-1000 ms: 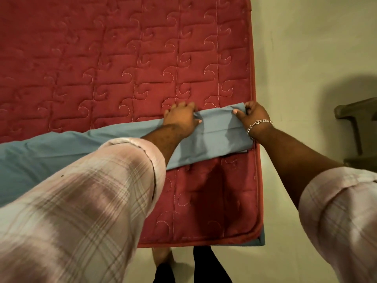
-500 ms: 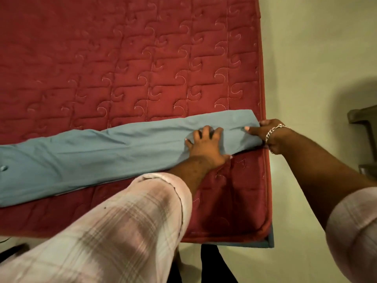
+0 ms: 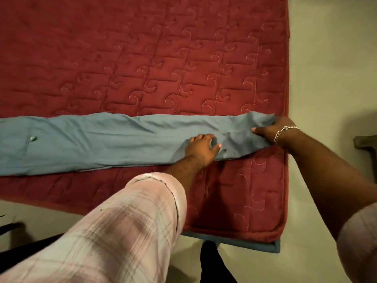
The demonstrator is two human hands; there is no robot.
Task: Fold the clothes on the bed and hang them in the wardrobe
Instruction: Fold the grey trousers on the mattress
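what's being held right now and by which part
The blue trousers on the bed. The right hand grips their end by the bed's right edge; the left hand bunches the cloth beside it.

Blue-grey trousers, red swirl-quilted mattress, pink plaid sleeve, silver bracelet

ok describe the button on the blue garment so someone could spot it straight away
A red mattress fills the view, with a long blue garment stretched across it. The button sits near its left end, far from both hands, the only small shiny dot on plain cloth.
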